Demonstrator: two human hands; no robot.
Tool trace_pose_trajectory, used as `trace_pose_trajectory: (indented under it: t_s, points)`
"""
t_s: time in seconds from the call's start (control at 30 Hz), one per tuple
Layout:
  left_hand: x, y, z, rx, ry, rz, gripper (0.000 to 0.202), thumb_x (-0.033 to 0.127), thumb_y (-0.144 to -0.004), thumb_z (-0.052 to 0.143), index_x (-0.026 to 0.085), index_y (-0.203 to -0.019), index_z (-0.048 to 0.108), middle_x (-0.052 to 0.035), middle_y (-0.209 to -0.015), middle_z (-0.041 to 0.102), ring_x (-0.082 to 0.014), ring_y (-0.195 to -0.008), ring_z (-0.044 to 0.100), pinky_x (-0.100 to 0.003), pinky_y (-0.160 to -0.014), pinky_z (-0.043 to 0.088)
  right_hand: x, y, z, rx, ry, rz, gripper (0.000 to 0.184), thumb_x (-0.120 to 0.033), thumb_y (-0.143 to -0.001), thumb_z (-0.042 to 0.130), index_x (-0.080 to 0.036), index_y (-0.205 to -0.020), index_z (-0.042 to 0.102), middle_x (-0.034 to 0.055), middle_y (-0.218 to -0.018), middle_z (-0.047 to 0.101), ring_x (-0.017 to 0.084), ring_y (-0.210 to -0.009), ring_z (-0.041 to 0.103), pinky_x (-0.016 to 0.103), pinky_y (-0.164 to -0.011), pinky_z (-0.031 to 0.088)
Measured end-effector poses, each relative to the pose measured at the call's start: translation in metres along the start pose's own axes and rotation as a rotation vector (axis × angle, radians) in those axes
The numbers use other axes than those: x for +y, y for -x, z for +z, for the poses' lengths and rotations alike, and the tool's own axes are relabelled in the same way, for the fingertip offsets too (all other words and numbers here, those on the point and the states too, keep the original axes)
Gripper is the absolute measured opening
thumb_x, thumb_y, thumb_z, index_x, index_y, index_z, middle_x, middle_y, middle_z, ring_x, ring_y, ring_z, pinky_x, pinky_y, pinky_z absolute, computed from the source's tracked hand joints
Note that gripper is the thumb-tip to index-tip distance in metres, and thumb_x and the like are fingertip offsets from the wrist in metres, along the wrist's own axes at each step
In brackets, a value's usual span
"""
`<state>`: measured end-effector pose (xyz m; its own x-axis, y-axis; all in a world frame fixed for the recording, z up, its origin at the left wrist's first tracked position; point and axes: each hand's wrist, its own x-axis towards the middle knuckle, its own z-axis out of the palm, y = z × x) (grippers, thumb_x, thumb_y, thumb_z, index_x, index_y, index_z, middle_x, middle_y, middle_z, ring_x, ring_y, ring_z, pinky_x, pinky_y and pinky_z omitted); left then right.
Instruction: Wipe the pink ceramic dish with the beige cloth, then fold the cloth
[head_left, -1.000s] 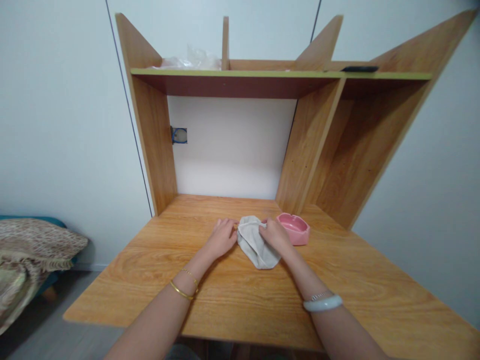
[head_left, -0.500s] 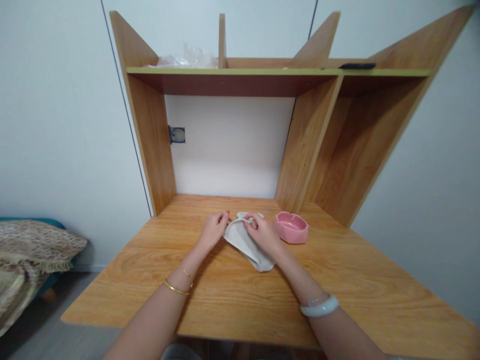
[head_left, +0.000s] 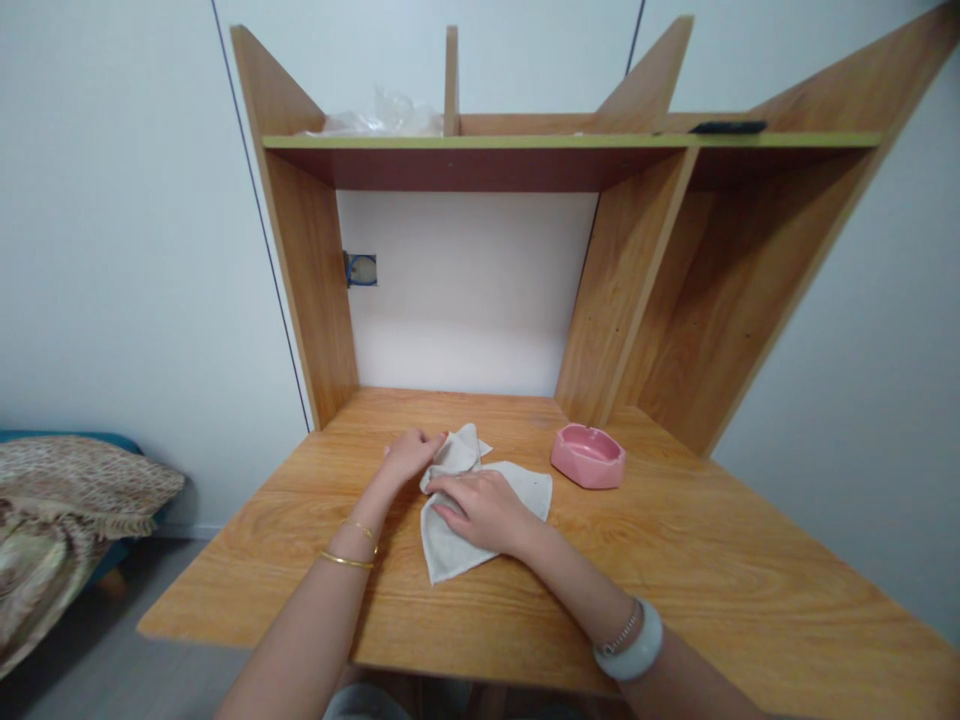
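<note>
A light grey cloth (head_left: pixel 457 550) lies partly spread and creased on the wooden desk, its upper part folded over. My left hand (head_left: pixel 411 455) is closed on the upper left edge of this cloth, thumb and fingers together. Across the middle of the cloth rests my right hand (head_left: pixel 484 508), palm down, fingers stretched to the left and thumb apart. The cloth surface under that palm is hidden. To the right of the cloth, apart from both hands, sits a pink faceted ashtray (head_left: pixel 589 458) with notches in its rim.
The wooden desk (head_left: pixel 660 560) carries a hutch with a shelf (head_left: pixel 480 143) above. A clear plastic bag (head_left: pixel 386 115) and a dark flat object (head_left: pixel 727 127) lie up there. An open socket box (head_left: pixel 362 270) shows on the left. A patterned blanket (head_left: pixel 75 480) drapes over furniture at far left.
The cloth has been lowered and spread wider on the desk, toward the left and front. My right hand has gone from pinching it to lying on it; my left hand moved slightly left.
</note>
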<state>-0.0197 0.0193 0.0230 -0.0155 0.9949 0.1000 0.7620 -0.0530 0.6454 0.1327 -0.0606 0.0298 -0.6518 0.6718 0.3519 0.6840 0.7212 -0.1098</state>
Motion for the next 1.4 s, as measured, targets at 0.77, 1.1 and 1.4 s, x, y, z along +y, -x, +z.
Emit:
trace_pose_trajectory:
  t_s: [0.77,1.1,1.4]
  points:
    - [0.017,0.018,0.001,-0.056,-0.322,0.291,0.021,0.034,-0.070,0.053,0.022,-0.085,0.060,-0.0038,-0.097,0.064,-0.0233,-0.098,0.054,-0.032,-0.082,0.038,0.109,-0.046,0.019,-0.154,-0.149,0.848,0.018,-0.026,-0.073,0.057,-0.013,-0.062,0.064,0.0029,-0.058,0.061,0.011,-0.054,0.054,0.020,-0.046,0.029]
    - [0.009,0.009,-0.008,0.111,-0.302,0.036,0.027,0.037,-0.077,0.043,0.019,-0.086,0.061,-0.0093,-0.093,0.067,-0.0247,-0.096,0.058,-0.032,-0.080,0.040,0.118,-0.059,-0.004,-0.055,-0.037,0.924,0.016,-0.018,-0.074,0.052,-0.013,-0.084,0.065,0.0101,-0.084,0.067,0.018,-0.076,0.062,0.022,-0.056,0.037]
    - [0.002,0.009,-0.014,0.140,-0.404,-0.072,0.034,0.036,-0.081,0.038,0.016,-0.098,0.059,-0.0145,-0.106,0.063,-0.0286,-0.107,0.053,-0.035,-0.083,0.039,0.130,-0.071,-0.029,0.110,0.026,0.979,0.024,-0.020,-0.078,0.048,-0.018,-0.097,0.062,0.0113,-0.098,0.066,0.022,-0.093,0.060,0.027,-0.068,0.041]
